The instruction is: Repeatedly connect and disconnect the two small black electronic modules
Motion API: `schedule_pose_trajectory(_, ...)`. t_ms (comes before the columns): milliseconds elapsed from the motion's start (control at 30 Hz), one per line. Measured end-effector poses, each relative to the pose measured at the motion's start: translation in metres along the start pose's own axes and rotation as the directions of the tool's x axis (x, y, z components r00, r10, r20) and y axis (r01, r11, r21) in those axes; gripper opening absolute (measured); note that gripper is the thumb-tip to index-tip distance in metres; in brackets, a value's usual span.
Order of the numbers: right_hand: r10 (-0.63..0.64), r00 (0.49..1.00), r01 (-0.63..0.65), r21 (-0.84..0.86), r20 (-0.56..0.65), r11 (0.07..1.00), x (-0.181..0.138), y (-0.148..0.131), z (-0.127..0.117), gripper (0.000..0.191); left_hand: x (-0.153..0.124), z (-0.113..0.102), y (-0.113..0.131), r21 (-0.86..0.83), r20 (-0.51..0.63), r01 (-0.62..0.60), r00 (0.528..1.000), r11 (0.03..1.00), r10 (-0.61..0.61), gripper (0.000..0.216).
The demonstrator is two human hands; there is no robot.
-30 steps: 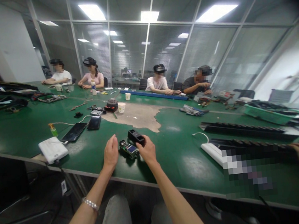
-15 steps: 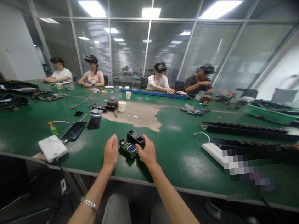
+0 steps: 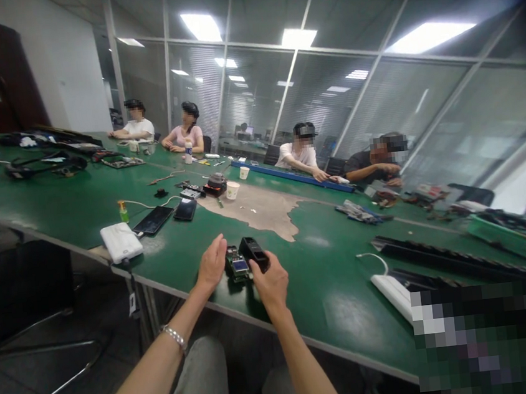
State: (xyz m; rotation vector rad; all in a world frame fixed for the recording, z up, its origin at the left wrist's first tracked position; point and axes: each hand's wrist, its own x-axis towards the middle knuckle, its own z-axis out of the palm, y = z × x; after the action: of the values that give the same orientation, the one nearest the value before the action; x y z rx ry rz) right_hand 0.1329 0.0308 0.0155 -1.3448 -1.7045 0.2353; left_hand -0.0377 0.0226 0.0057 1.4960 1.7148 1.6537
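My right hand [image 3: 272,280] grips a black plastic casing [image 3: 254,252], its thumb on the near side and fingers around the right edge. Just left of the casing is a green circuit board [image 3: 237,267] with a small screen, close to the thumb. My left hand [image 3: 213,262] stands with its fingers stretched out and its palm turned towards the board. Whether the left fingertips touch the board's edge I cannot tell.
A white power bank [image 3: 121,242] and two dark phones [image 3: 153,221] lie to the left. Paper cups [image 3: 233,191] stand beyond a bare tan patch [image 3: 269,212]. At right are a white power strip [image 3: 393,293] and long black strips [image 3: 443,259]. Several people sit across the green table.
The view has swung left, so everything sits further right in the picture. The board and casing have turned slightly between my hands. A co-worker's hand at the right edge no longer shows.
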Motion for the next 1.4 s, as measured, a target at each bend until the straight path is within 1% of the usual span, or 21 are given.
schedule_pose_trajectory(67, 0.020, 0.999, -0.017, 0.049, -0.050, 0.999, 0.001, -0.007, -0.006, 0.044, 0.001, 0.001, -0.002, -0.011, -0.040, 0.007, 0.999, 1.000, -0.007, 0.057)
schedule_pose_trajectory(133, 0.001, 0.997, 0.007, 0.103, -0.075, 0.995, -0.001, -0.017, -0.011, 0.047, 0.002, 0.001, -0.004, -0.019, -0.073, 0.018, 0.997, 1.000, -0.020, 0.057)
schedule_pose_trajectory(233, -0.036, 0.998, 0.043, 0.147, -0.051, 0.988, -0.009, -0.035, -0.011, 0.046, 0.003, 0.000, -0.006, -0.016, -0.085, 0.029, 0.996, 0.999, -0.030, 0.057)
schedule_pose_trajectory(333, -0.044, 0.999, 0.047, 0.143, -0.024, 0.989, -0.018, -0.047, -0.007, 0.044, 0.003, -0.002, -0.005, -0.011, -0.080, 0.032, 0.996, 0.999, -0.033, 0.057)
schedule_pose_trajectory(467, -0.074, 0.997, 0.077, 0.083, -0.036, 0.994, -0.023, -0.055, -0.005, 0.047, 0.003, -0.004, -0.005, -0.021, -0.070, 0.037, 0.997, 0.999, -0.039, 0.057)
schedule_pose_trajectory(567, -0.096, 0.995, 0.096, 0.015, -0.020, 0.995, -0.024, -0.056, -0.002, 0.048, 0.003, -0.005, -0.006, -0.036, -0.061, 0.037, 0.997, 0.999, -0.039, 0.058)
schedule_pose_trajectory(733, -0.087, 0.994, 0.092, -0.089, 0.058, 0.992, -0.032, -0.053, 0.004, 0.051, 0.003, -0.006, -0.005, -0.029, -0.017, 0.001, 1.000, 1.000, -0.002, 0.058)
schedule_pose_trajectory(833, -0.067, 0.990, 0.084, -0.136, 0.120, 0.987, -0.038, -0.049, 0.003, 0.053, 0.002, -0.007, -0.002, -0.024, 0.007, 0.010, 1.000, 1.000, -0.010, 0.057)
schedule_pose_trajectory(933, -0.063, 0.985, 0.087, -0.150, 0.159, 0.985, -0.043, -0.048, -0.001, 0.054, 0.001, -0.008, 0.001, -0.008, 0.060, 0.031, 0.998, 0.999, -0.031, 0.057)
schedule_pose_trajectory(1067, -0.054, 0.987, 0.075, -0.134, 0.152, 0.988, -0.044, -0.048, -0.001, 0.052, 0.002, -0.007, 0.002, 0.006, 0.124, 0.041, 0.991, 0.999, -0.041, 0.058)
schedule_pose_trajectory(1167, -0.025, 0.990, 0.044, -0.130, 0.138, 0.991, -0.041, -0.048, 0.003, 0.043, 0.005, -0.004, -0.001, 0.029, 0.167, 0.036, 0.985, 0.999, -0.041, 0.057)
schedule_pose_trajectory(1300, 0.010, 0.994, 0.007, -0.146, 0.112, 0.989, -0.033, -0.047, 0.007, 0.038, 0.006, 0.001, -0.004, 0.051, 0.093, 0.013, 0.995, 0.999, -0.017, 0.061)
schedule_pose_trajectory(1367, 0.028, 0.995, -0.014, -0.149, 0.094, 0.989, -0.030, -0.047, 0.007, 0.037, 0.006, 0.002, -0.005, 0.032, 0.087, 0.024, 0.996, 0.999, -0.026, 0.061)
schedule_pose_trajectory(1400, 0.034, 0.996, -0.021, -0.144, 0.086, 0.989, -0.028, -0.047, 0.006, 0.036, 0.005, 0.003, -0.006, 0.019, 0.101, 0.028, 0.994, 0.999, -0.030, 0.060)
